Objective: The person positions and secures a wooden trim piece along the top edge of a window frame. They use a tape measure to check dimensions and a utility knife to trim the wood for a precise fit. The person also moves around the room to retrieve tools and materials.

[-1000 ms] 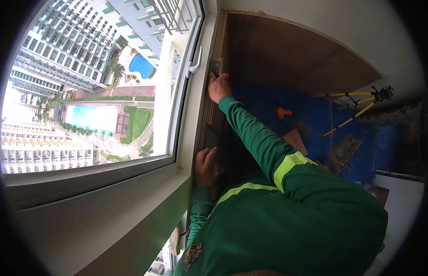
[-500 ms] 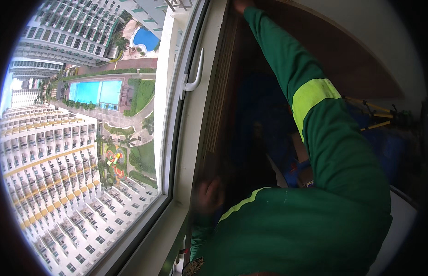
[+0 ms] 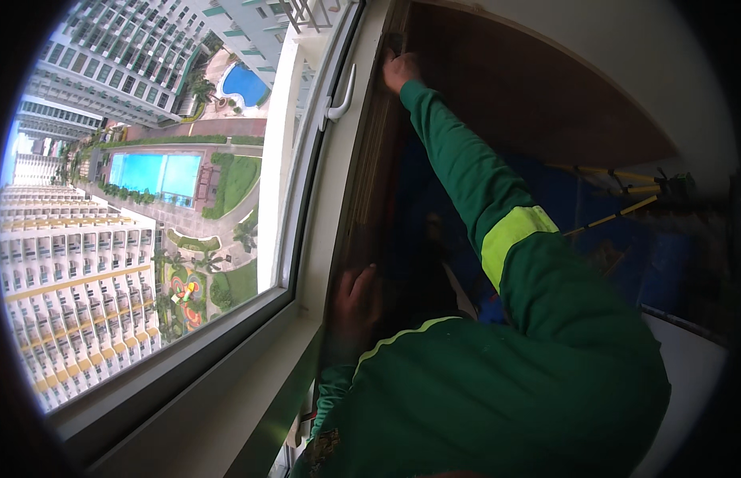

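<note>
Up at the top, my right hand (image 3: 401, 72) is closed round a small dark object (image 3: 395, 43), its kind too dim to make out. It presses this against a long brown wooden strip (image 3: 370, 171) that runs beside the pale window frame (image 3: 327, 207). Lower down in shadow, my left hand (image 3: 356, 296) lies at the lower end of the same strip, fingers stretched upward and somewhat apart, holding nothing I can see. Green sleeves with yellow-green bands cover both my arms.
A white window handle (image 3: 341, 97) juts from the frame on the left. Through the glass, tall buildings and a pool (image 3: 157, 175) show far below. A yellow-and-black tripod-like stand (image 3: 625, 191) and blue sheeting (image 3: 657, 259) are on the right.
My right hand has come down along the strip from the upper edge, bringing the dark object into sight. My left hand has shifted slightly upward, and the view has turned a little.
</note>
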A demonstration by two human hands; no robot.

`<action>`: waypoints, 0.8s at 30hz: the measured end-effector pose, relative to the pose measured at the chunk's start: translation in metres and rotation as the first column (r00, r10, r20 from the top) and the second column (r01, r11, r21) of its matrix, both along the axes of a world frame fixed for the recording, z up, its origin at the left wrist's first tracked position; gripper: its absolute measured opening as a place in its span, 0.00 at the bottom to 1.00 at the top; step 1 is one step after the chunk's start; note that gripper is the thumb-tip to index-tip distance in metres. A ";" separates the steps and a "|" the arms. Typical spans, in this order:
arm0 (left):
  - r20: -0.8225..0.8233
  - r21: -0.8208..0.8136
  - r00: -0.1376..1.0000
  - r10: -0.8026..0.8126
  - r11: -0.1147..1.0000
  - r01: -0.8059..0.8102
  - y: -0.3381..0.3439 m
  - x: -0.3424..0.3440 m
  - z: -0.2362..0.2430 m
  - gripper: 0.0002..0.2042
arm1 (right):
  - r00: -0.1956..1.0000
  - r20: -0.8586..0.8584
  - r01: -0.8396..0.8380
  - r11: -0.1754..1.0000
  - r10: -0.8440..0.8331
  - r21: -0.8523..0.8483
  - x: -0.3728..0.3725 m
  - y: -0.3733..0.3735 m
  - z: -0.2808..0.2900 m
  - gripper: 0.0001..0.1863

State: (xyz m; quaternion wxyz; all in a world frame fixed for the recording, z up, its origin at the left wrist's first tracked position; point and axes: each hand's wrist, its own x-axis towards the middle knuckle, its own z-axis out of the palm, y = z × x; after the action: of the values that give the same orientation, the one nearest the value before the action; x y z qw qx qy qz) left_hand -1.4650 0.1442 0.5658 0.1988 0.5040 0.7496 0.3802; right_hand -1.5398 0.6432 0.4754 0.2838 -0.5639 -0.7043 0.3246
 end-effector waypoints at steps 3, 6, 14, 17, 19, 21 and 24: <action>-0.011 0.091 0.999 -0.030 0.995 0.031 0.000 -0.004 0.000 0.22 | 0.999 -0.043 -0.034 0.993 0.030 -0.116 0.028 -0.105 0.017 0.39; -0.026 0.137 0.999 -0.041 0.990 0.044 -0.004 -0.007 -0.004 0.21 | 0.996 -0.083 -0.033 0.994 0.025 -0.103 0.048 -0.206 0.012 0.35; -0.019 0.128 0.999 -0.028 0.991 0.031 -0.004 -0.008 -0.016 0.24 | 0.994 -0.106 -0.020 0.990 0.005 -0.142 0.037 -0.139 0.017 0.37; 0.001 0.054 1.000 0.005 0.999 -0.005 -0.003 -0.006 -0.017 0.24 | 0.990 -0.139 -0.005 0.990 -0.014 -0.139 0.019 -0.061 0.016 0.41; -0.002 -0.004 1.000 0.031 1.000 -0.031 -0.002 -0.003 -0.018 0.24 | 0.990 -0.138 -0.003 0.997 -0.007 -0.077 0.007 -0.001 0.016 0.43; -0.088 0.025 0.995 0.053 0.998 -0.051 0.000 -0.002 -0.020 0.19 | 0.998 -0.065 -0.010 0.998 0.007 -0.055 -0.006 0.059 0.013 0.42; -0.167 0.053 0.985 0.045 0.998 -0.037 0.002 -0.002 -0.025 0.18 | 0.974 0.135 -0.174 0.982 0.182 -0.073 -0.023 0.156 0.011 0.32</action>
State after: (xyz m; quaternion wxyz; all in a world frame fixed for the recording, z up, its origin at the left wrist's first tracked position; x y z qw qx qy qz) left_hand -1.4671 0.1466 0.5411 0.1146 0.5236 0.7642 0.3588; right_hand -1.5628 0.7996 0.4866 0.1856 -0.5285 -0.7601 0.3294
